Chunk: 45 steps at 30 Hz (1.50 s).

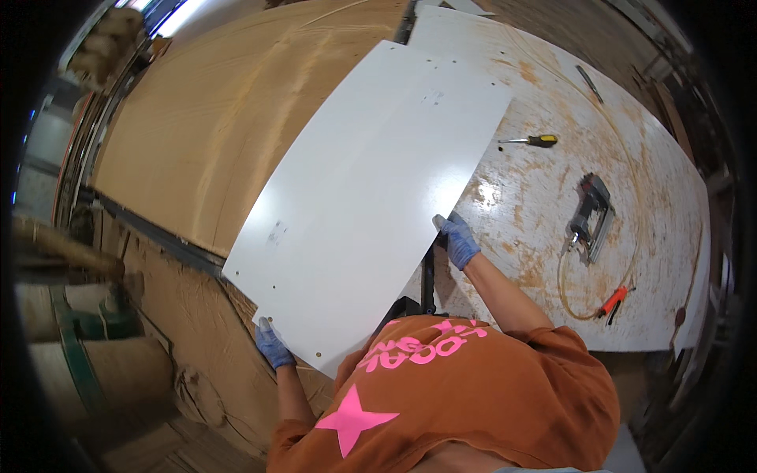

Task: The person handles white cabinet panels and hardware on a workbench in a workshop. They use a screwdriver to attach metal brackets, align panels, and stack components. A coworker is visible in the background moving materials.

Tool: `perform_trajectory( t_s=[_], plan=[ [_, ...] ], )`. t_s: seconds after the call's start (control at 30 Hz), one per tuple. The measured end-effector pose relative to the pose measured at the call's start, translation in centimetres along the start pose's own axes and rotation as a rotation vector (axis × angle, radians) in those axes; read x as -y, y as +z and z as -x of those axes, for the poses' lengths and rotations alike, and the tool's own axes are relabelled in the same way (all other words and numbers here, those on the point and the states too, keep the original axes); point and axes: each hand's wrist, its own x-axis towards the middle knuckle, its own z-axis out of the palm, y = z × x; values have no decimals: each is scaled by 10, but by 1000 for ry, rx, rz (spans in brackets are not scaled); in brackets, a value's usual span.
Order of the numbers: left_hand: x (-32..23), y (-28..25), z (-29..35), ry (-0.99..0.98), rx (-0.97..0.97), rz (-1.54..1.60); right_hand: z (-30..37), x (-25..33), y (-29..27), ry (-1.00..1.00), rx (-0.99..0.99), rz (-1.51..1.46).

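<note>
A large white panel (355, 181) with several small holes near its ends lies tilted across my view, spanning two work surfaces. My left hand (274, 344), in a blue glove, grips its near left corner, thumb on top and the other fingers partly hidden. On the panel's right edge my right hand (459, 240), gloved too, is closed, its thumb over the top face and fingertips out of sight beneath. Under that edge, close to my right hand, a black bar-shaped part (428, 282) shows.
On the worn white tabletop (520, 260) at right lie a yellow-and-black screwdriver (542, 141), a pneumatic nailer (591, 213) with a hose, a red-handled tool (612, 303) and a thin dark tool (589, 83). A dusty brown surface (181, 150) extends left; large cylindrical containers (102, 378) stand lower left.
</note>
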Motion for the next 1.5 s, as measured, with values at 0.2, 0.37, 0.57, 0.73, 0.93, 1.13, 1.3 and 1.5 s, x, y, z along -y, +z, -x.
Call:
perform_trajectory(
  t_s=[0.2, 0.37, 0.57, 0.73, 0.93, 1.13, 1.3, 1.5],
  plan=[
    [-16, 19, 26, -175, -136, 277, -48, 1, 35, -32, 213, 127],
    [40, 51, 26, -151, -356, 94, -16, -1, 105, 141, 185, 66],
    [74, 140, 118, 22, 762, -365, -76, 40, 41, -103, 143, 547],
    [2, 184, 131, -169, 1319, -390, -99, 119, -33, -213, 97, 860],
    [0, 183, 90, 100, 982, -270, -74, 129, -116, -138, 3, 939],
    [-23, 84, -9, 515, -203, -731, -18, 120, -178, -151, -242, 918],
    [33, 9, -85, 82, -477, -358, 15, 117, -223, -84, -252, 984],
    [50, 23, -107, -259, -253, 186, 57, 88, -299, 95, -431, 883]
  ],
)
